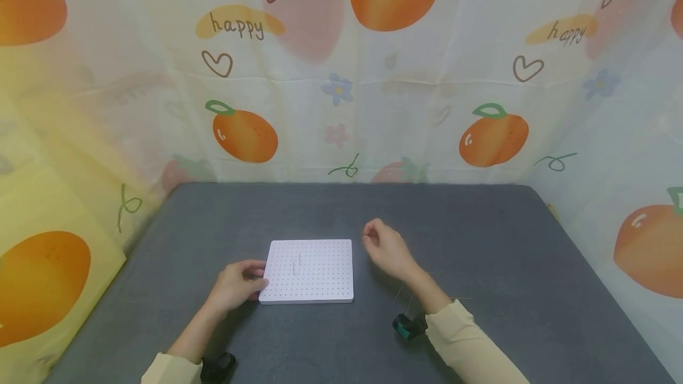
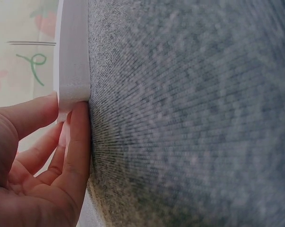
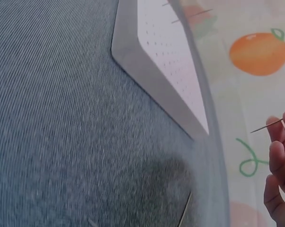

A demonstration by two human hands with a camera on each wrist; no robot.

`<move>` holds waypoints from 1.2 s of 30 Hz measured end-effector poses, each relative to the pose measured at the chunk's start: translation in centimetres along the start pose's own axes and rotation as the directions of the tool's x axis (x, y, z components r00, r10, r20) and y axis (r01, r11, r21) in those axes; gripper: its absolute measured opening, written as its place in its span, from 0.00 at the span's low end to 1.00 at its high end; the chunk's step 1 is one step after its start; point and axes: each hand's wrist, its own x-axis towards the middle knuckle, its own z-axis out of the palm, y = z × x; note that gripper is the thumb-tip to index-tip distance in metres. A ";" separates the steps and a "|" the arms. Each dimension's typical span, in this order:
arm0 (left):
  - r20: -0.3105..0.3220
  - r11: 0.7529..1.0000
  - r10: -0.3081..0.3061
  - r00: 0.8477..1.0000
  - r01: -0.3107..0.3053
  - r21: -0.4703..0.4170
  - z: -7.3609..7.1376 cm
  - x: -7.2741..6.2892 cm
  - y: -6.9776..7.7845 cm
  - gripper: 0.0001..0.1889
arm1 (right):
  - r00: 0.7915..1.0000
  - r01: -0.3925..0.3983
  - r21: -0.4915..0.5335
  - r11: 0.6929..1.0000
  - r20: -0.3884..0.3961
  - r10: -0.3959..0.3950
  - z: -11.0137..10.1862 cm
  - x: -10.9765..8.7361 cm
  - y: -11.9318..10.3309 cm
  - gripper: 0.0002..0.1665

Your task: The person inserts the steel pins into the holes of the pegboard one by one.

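A white pegboard (image 1: pixel 320 277) with rows of small holes lies flat on the dark grey table. Two thin metal pins (image 1: pixel 300 259) stand upright in its left half. At the board's left edge, my left hand (image 1: pixel 235 286) holds it, thumb on the upper face and fingers against the side, as the left wrist view shows at the board's end (image 2: pixel 74 56). To the right of the board and above the table, my right hand (image 1: pixel 386 248) pinches a thin metal pin (image 3: pixel 265 126) between thumb and index finger, its tip pointing out past the fingers.
More thin metal pins (image 1: pixel 461 298) lie on the table by the right forearm, partly hidden by it; one pin (image 3: pixel 185 209) shows low in the right wrist view. Dark wrist devices (image 1: pixel 409 326) sit under both wrists. Behind the table (image 1: pixel 453 212) hangs a fruit-patterned cloth (image 1: pixel 373 111).
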 end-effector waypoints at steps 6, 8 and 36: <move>0.000 1.000 0.004 1.000 -0.004 0.012 0.0 -0.1 0.0 0.23 | 0.998 -0.042 0.102 0.994 0.040 0.038 0.4 0.0 -0.7 0.06; -0.002 1.000 0.004 1.000 -0.004 0.016 0.0 -0.2 0.1 0.23 | 0.999 -0.034 0.122 0.992 0.043 0.029 0.6 0.0 -0.9 0.06; -0.007 1.000 0.008 1.000 -0.008 0.030 -0.1 -0.3 0.3 0.23 | 0.997 0.020 0.172 0.985 0.065 -0.032 4.2 -0.2 -4.3 0.05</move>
